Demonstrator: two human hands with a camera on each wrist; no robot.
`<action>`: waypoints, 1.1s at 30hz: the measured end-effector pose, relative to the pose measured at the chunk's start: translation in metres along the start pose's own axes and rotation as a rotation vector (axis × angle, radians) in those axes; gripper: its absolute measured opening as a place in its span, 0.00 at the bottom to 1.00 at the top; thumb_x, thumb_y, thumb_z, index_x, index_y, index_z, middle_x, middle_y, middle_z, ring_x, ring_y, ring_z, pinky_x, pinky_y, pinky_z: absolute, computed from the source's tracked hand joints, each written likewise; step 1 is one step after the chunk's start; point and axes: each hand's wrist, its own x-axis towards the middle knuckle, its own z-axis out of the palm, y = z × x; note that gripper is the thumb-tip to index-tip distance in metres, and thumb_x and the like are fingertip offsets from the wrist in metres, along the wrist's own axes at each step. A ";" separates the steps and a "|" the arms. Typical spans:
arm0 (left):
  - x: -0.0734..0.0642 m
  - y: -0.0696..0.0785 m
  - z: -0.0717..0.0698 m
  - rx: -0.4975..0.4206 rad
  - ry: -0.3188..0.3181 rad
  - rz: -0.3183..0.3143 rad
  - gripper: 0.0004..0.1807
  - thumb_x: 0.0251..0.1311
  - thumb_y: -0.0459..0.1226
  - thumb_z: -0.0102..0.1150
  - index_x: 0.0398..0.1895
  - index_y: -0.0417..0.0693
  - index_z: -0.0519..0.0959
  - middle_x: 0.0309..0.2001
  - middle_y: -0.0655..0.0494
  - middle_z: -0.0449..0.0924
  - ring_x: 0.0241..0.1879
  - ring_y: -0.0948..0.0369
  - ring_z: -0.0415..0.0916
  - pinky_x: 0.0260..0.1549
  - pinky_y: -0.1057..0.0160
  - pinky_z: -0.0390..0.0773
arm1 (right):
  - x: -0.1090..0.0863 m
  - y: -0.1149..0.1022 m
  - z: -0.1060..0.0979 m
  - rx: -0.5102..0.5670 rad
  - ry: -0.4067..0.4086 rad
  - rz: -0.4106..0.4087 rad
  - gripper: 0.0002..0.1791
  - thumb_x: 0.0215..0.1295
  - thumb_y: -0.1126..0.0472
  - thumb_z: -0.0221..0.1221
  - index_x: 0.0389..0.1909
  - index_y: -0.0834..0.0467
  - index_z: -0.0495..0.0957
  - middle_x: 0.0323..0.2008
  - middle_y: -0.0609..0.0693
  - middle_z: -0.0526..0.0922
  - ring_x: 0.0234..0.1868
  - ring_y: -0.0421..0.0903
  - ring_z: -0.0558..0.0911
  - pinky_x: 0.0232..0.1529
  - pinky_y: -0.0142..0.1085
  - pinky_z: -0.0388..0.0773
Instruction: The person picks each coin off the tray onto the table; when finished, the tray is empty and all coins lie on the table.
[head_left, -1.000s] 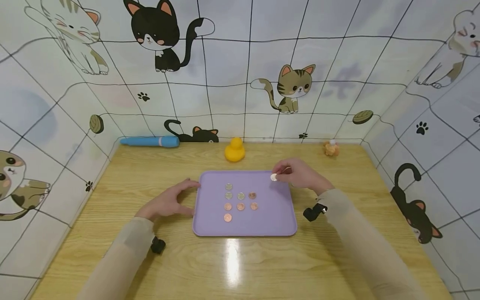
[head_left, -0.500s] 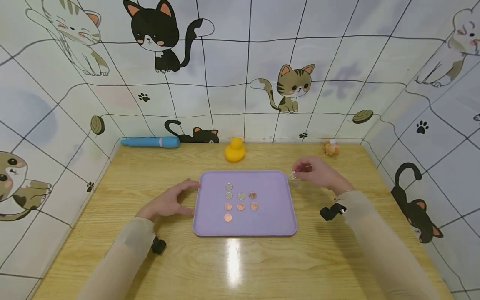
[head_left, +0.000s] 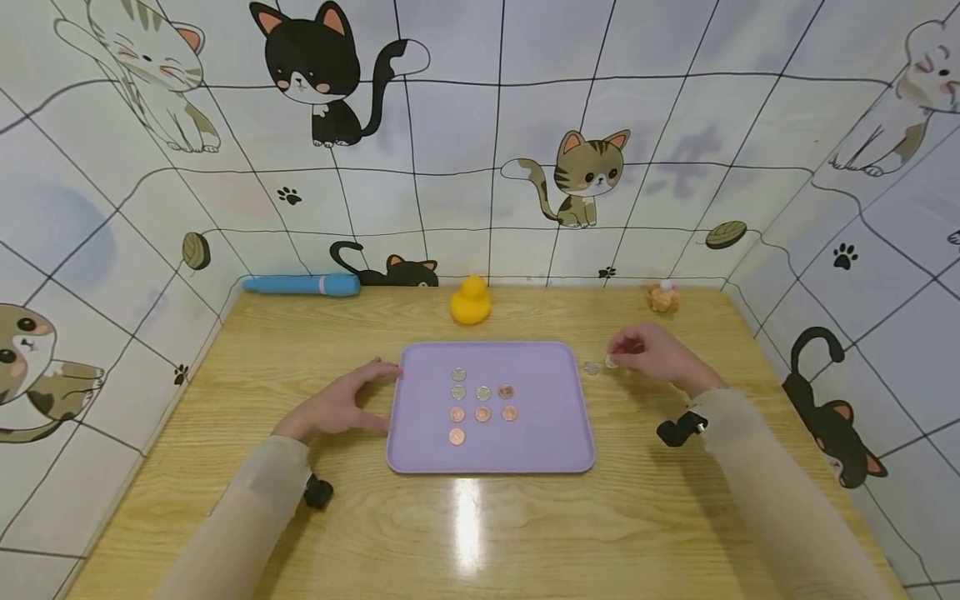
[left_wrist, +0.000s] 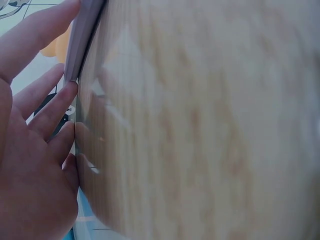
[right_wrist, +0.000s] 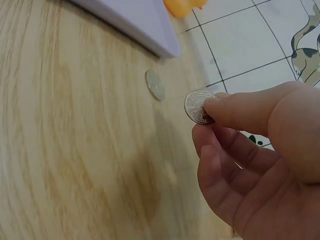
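Between thumb and fingertips my right hand (head_left: 656, 354) pinches a silver coin (right_wrist: 199, 106), just above the table to the right of the purple tray (head_left: 555, 442). Another silver coin (head_left: 591, 367) lies flat on the table between that hand and the tray's right edge. With fingers spread, my left hand (head_left: 341, 404) touches the tray's left edge. On the tray lie several coins in short rows: silver ones such as this coin (head_left: 458, 374) towards the back, and copper ones such as this coin (head_left: 457, 436) towards the front. In the left wrist view the left fingers (left_wrist: 55, 107) meet the tray's rim.
A yellow rubber duck (head_left: 470, 302) stands behind the tray. At the back left lies a blue pen-like stick (head_left: 300, 285). A small orange figure (head_left: 663, 297) sits at the back right. Walls printed with cats bound the wooden table (head_left: 360, 533) at the back and sides.
My right hand has moved right from over the tray's back right corner, carrying the silver coin past the one lying on the table. The left hand and the tray have stayed put.
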 end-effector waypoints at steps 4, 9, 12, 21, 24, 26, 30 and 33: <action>-0.002 0.001 0.002 -0.002 0.001 -0.008 0.48 0.49 0.47 0.84 0.75 0.66 0.70 0.85 0.49 0.48 0.84 0.41 0.34 0.77 0.28 0.37 | 0.000 0.013 0.002 -0.010 -0.002 0.019 0.04 0.71 0.66 0.67 0.43 0.62 0.85 0.40 0.55 0.87 0.40 0.49 0.80 0.39 0.34 0.79; -0.003 0.000 0.004 -0.013 -0.002 -0.016 0.48 0.49 0.47 0.84 0.75 0.67 0.70 0.85 0.48 0.47 0.84 0.40 0.33 0.76 0.27 0.36 | 0.001 0.028 0.006 -0.055 -0.008 0.043 0.03 0.70 0.65 0.67 0.42 0.59 0.86 0.37 0.52 0.86 0.39 0.48 0.79 0.39 0.36 0.78; -0.004 0.000 0.004 -0.015 -0.004 -0.011 0.47 0.50 0.47 0.84 0.75 0.66 0.70 0.85 0.48 0.47 0.84 0.40 0.33 0.76 0.27 0.36 | 0.001 0.028 0.008 -0.086 -0.007 0.047 0.03 0.71 0.64 0.67 0.42 0.58 0.86 0.37 0.50 0.86 0.39 0.47 0.78 0.40 0.37 0.76; -0.003 0.002 0.001 -0.008 -0.002 0.012 0.47 0.51 0.46 0.83 0.76 0.64 0.70 0.85 0.48 0.49 0.84 0.39 0.34 0.76 0.27 0.36 | 0.005 0.017 0.013 -0.167 0.003 0.000 0.03 0.71 0.64 0.66 0.42 0.59 0.86 0.37 0.49 0.86 0.39 0.45 0.79 0.44 0.39 0.77; -0.003 0.004 0.001 -0.011 -0.002 0.023 0.47 0.51 0.45 0.83 0.76 0.62 0.70 0.85 0.48 0.50 0.84 0.39 0.34 0.77 0.28 0.36 | 0.007 0.015 0.014 -0.185 0.008 -0.009 0.03 0.71 0.64 0.66 0.42 0.59 0.86 0.37 0.49 0.86 0.40 0.46 0.80 0.46 0.42 0.78; -0.003 0.005 0.000 -0.015 -0.003 0.028 0.47 0.51 0.44 0.83 0.76 0.61 0.70 0.84 0.48 0.51 0.84 0.40 0.34 0.77 0.28 0.36 | 0.007 0.014 0.014 -0.193 0.006 -0.021 0.03 0.71 0.65 0.66 0.41 0.59 0.86 0.37 0.49 0.87 0.40 0.46 0.81 0.46 0.43 0.79; -0.004 0.007 0.000 -0.022 -0.005 0.037 0.48 0.51 0.43 0.83 0.76 0.59 0.69 0.84 0.47 0.52 0.84 0.40 0.34 0.77 0.29 0.36 | 0.008 0.014 0.016 -0.194 0.007 -0.039 0.03 0.70 0.66 0.66 0.41 0.61 0.86 0.36 0.50 0.87 0.39 0.45 0.81 0.45 0.43 0.79; -0.003 0.007 0.001 -0.022 -0.006 0.035 0.48 0.52 0.43 0.83 0.76 0.59 0.69 0.84 0.47 0.51 0.84 0.40 0.34 0.77 0.30 0.36 | 0.009 0.015 0.017 -0.191 0.012 -0.039 0.02 0.70 0.66 0.66 0.40 0.60 0.86 0.36 0.50 0.87 0.39 0.45 0.81 0.46 0.43 0.79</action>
